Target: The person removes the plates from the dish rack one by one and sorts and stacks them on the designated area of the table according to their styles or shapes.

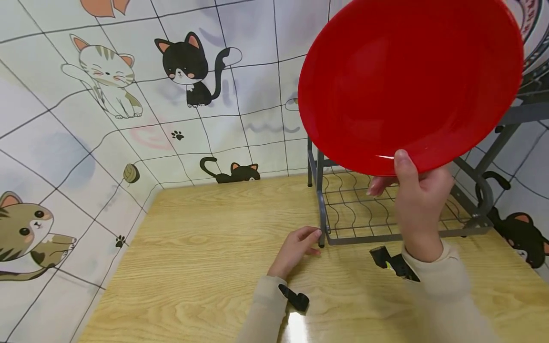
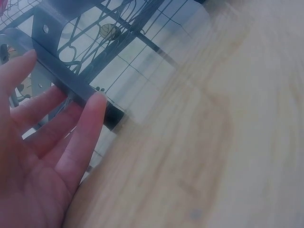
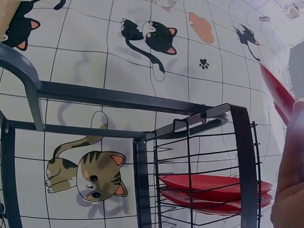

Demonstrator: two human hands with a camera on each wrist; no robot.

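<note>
My right hand point(image 1: 422, 205) holds up a large red plate point(image 1: 407, 85) by its near rim, thumb on the plate's face and fingers behind it. Part of this hand point(image 3: 289, 175) and a red edge point(image 3: 278, 90) show in the right wrist view. Low on the table, my left hand point(image 1: 296, 247) grips a front leg of the grey metal dish rack point(image 1: 320, 200), close to its foot. In the left wrist view, fingers point(image 2: 88, 128) lie around this leg point(image 2: 71, 83). The plate hides much of the rack's upper part.
Red plates point(image 3: 204, 187) sit in a wire basket of the rack. A dish with a patterned rim point(image 1: 533, 43) stands at upper right. Wire shelf point(image 1: 356, 200) spans the rack's bottom over the wooden table point(image 1: 206, 247). Cat-print walls point(image 1: 257, 95) enclose the table.
</note>
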